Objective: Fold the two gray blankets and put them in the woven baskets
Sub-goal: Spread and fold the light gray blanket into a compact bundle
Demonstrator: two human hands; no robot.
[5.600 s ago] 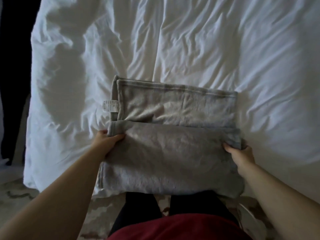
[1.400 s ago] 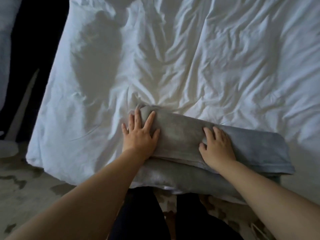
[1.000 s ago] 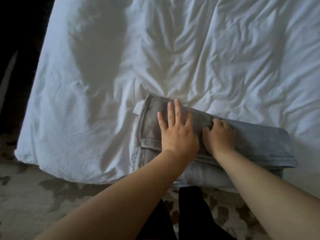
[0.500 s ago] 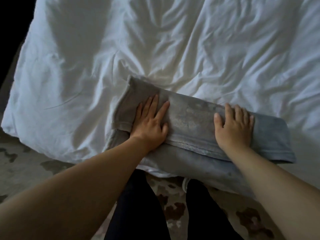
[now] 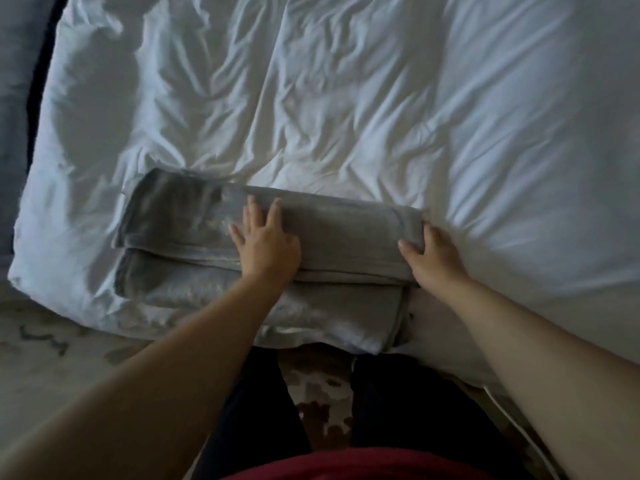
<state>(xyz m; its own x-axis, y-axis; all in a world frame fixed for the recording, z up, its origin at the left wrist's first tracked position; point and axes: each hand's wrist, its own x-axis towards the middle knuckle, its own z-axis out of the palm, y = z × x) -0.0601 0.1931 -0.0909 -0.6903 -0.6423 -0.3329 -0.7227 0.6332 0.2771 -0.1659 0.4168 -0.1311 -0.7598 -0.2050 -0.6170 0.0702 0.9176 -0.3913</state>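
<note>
Left hand and right hand: both reach forward from the near edge of the view, forearms bare.

Nearer than the gray blanket:
- a strip of red garment, nearest of all
- two dark trouser legs
- between the legs, a pale rug with dark blotches

Gray blanket: folded into a long band that runs left to right and lies on the bed at the bed's near edge. A thicker upper fold sits over a lower layer. The lower layer shows along the near side of the fold.

Left hand: flat on top of the blanket, about mid-length. Palm down, fingers straight and spread, nothing gripped. The wrist crosses the near hem of the upper fold.

Right hand: at the blanket's right end. It grips the upper fold there, with the thumb on top and the fingers curved round the end face. Fingertips are partly hidden.

Beyond the blanket: white bedding, heavily creased, on the far side and to both sides. A broad soft shadow lies on it to the far left of the blanket.
</note>
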